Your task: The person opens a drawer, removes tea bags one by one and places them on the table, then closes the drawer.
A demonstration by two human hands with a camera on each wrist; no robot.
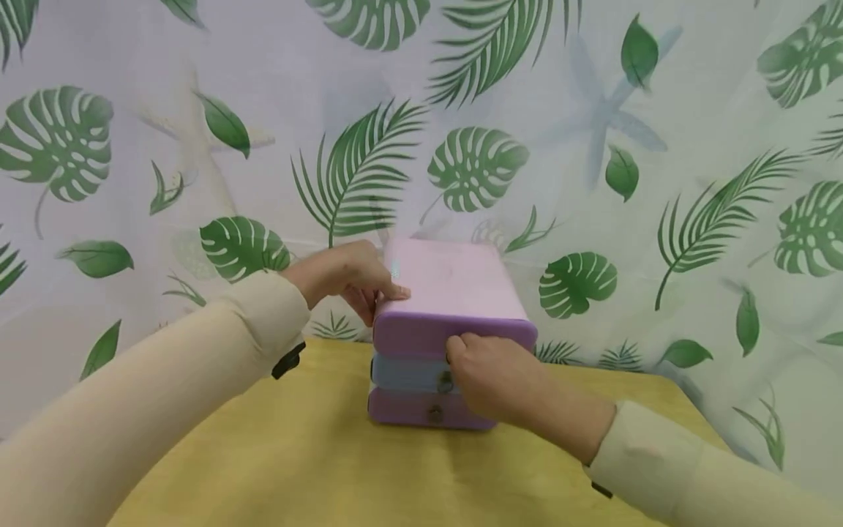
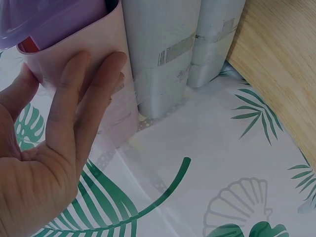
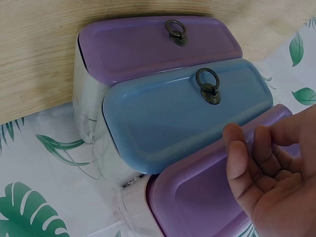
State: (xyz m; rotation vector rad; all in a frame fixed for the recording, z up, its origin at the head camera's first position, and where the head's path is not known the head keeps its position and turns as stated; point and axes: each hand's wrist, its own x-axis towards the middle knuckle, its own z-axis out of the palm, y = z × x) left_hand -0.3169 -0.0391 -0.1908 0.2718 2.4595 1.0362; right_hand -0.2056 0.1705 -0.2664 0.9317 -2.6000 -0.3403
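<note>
A small stack of three drawers stands on the table, its top case pink and the fronts purple, blue and purple. My left hand braces the pink case at its left front corner, thumb on top. In the left wrist view, its fairly straight fingers lie along the case's side, and the purple drawer front stands slightly out from the case. My right hand has curled fingers at the middle of the top purple front, pinching at its pull, which they hide.
Ring pulls hang on the blue front and the lower purple front. The yellowish wooden table extends in front of the stack. Behind it hangs a white cloth printed with green leaves.
</note>
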